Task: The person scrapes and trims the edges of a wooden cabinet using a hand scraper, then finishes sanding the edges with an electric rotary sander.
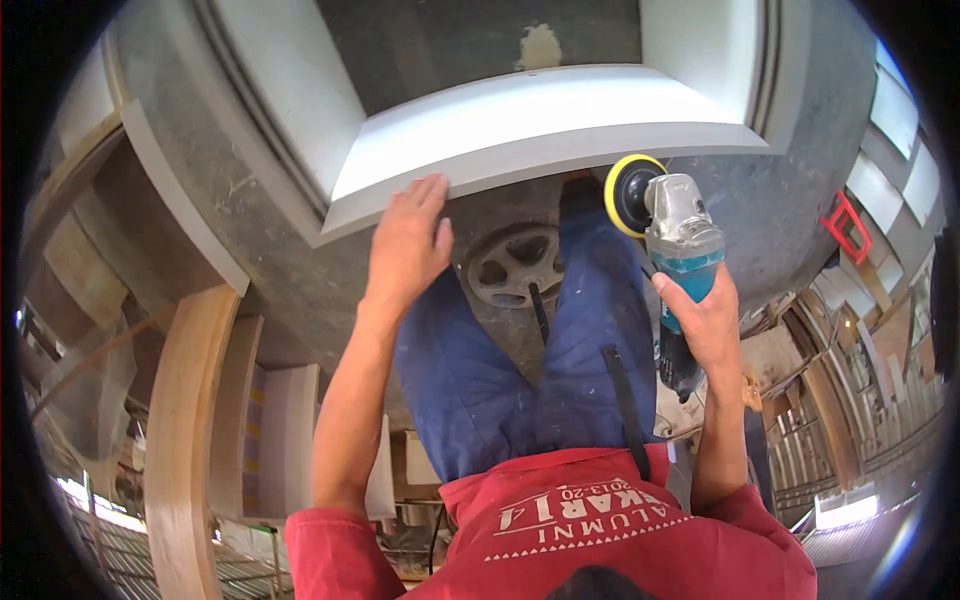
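My right hand (708,322) is wrapped round the teal body of an angle grinder (690,255). The grinder's round backing pad (630,196), black with a yellow rim, faces left and stands close to the front edge of a pale grey frame (540,160). Whether the pad touches that edge I cannot tell. With fingers stretched out flat, my left hand (410,235) rests its fingertips on the left part of the same front edge. White inner panels (530,100) line the frame, which lies ahead of my legs.
A spoked wheel (515,270) sits on the floor between my legs. Wooden boards (190,440) stand at the left. On the right are a red-framed object (848,228), pale panels (875,195) and stacked timber (830,400). Concrete floor (790,200) surrounds the frame.
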A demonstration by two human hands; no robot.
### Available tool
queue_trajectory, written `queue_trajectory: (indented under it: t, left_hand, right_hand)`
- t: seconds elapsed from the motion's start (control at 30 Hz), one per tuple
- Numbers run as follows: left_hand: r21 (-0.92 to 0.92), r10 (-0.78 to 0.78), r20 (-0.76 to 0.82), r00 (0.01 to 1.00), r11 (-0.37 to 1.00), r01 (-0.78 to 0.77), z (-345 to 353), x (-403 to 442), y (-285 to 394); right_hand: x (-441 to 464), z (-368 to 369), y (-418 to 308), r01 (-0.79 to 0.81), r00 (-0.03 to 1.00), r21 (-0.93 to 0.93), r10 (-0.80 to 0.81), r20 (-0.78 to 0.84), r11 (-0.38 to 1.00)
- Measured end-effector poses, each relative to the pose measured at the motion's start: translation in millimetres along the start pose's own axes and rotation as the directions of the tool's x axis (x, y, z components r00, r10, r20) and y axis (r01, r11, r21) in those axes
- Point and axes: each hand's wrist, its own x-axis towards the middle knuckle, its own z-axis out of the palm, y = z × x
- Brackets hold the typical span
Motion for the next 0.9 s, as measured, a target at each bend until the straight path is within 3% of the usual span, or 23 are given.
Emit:
queue_trajectory:
  t: [0.2, 0.33, 0.63, 0.83, 0.9]
  left_hand:
    - [-0.142, 0.255, 0.059, 0.965, 0.959, -0.245, 63.9, 86.3, 100.7]
    - [-0.159, 0.329, 0.097, 0.939, 0.937, -0.311, 98.3, 131.0, 147.6]
    - [-0.242, 0.36, 0.253, 0.898, 0.922, -0.302, 164.2, 229.0, 275.4]
    - [-0.292, 0.355, 0.277, 0.893, 0.916, -0.274, 198.5, 264.4, 328.6]
    - [-0.248, 0.371, 0.204, 0.906, 0.915, -0.318, 207.0, 264.7, 331.2]
  right_hand:
    - [-19.3, -60.0, 45.6, -0.097, 0.989, 0.111, 0.109, -0.101, 0.989]
    - [-25.5, -83.1, 77.3, -0.161, 0.965, 0.219, 0.2, -0.171, 0.962]
    - [-28.1, -143.0, 151.8, -0.227, 0.913, 0.463, 0.353, -0.204, 0.857]
    - [-23.2, -159.1, 184.1, -0.292, 0.871, 0.527, 0.449, -0.198, 0.798]
    - [-20.0, -161.5, 187.8, -0.299, 0.869, 0.544, 0.459, -0.184, 0.784]
